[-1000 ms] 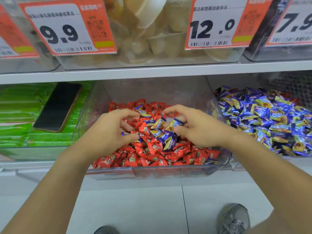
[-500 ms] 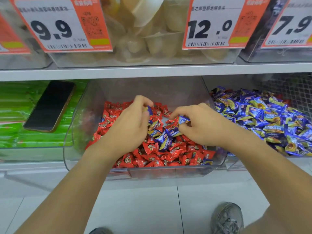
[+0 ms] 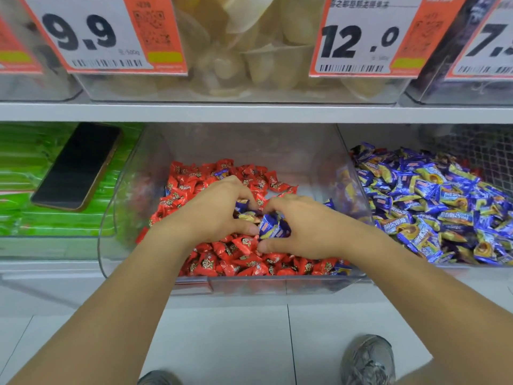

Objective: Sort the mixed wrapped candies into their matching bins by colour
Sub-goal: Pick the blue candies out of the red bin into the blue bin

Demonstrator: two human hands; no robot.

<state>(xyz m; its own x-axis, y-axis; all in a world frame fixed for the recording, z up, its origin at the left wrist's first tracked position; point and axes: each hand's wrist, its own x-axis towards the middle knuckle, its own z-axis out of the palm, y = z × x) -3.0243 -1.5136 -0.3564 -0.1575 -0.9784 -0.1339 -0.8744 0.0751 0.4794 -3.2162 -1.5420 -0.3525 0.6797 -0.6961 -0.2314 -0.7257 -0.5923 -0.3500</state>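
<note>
Both hands work inside the clear middle bin (image 3: pixel 277 284), on top of the red wrapped candies (image 3: pixel 244 259). The left hand (image 3: pixel 213 215) and right hand (image 3: pixel 302 229) face each other, fingertips nearly meeting, and a small clump of blue-and-yellow wrapped candies (image 3: pixel 273 227) sits squeezed between them. The clump lies just right of the left thumb tip and just left of the right palm, so it is enclosed from both sides.

Fingers: both hands curled narrow. The right hand's fingers curl over the clump from above and its thumb closes under it. The left thumb presses the clump's left edge; the left fingers arch over more blue wrappers behind. How many candies are held I cannot tell.

Clump has no clear long axis, just bunched wrappers.

Key relation: the blue candy bin (image 3: pixel 433 207) lies to the right of the fingers, past the clear wall. The right hand is nearer to it, so it likely carries. Judgement: lift straight up first, then go right over the wall.

More strays sit away from the fingers: 1 blue piece (image 3: pixel 222 173) behind the left hand, and some at the bin's front right corner (image 3: pixel 342 268).

A black phone (image 3: pixel 77 165) lies on green packets (image 3: pixel 25 168), well left of the fingers.
</note>
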